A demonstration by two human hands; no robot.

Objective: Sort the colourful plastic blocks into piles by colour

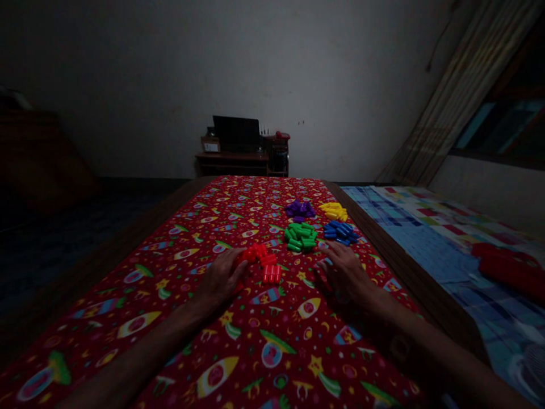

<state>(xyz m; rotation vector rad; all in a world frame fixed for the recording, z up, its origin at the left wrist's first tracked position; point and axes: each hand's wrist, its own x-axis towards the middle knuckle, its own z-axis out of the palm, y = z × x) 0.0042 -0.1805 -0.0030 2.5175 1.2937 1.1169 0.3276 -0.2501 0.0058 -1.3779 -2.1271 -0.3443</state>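
Left hand at the red pieces, right hand loose beside the green and blue

In the head view, a red patterned cloth (272, 318) carries small cylindrical pieces grouped by colour. The left hand (221, 275) reaches to the left edge of the red pile (256, 252), fingers bent around that side; whether they pinch a piece, I cannot tell. Just nearer the viewer than this pile, several red pieces lie side by side in a neat row (271, 274), between the two hands. The right hand (347, 271) is to the right of the row and apart from it, its fingers parted and slightly curled, with no piece visible between them. Beyond it lie the green pile (300, 236) and, to the right of that, the blue pile (340, 232). Farther back are the purple pile (300, 209) and the yellow pile (334, 212). A dark monitor (237, 134) stands by the far wall (340, 79).
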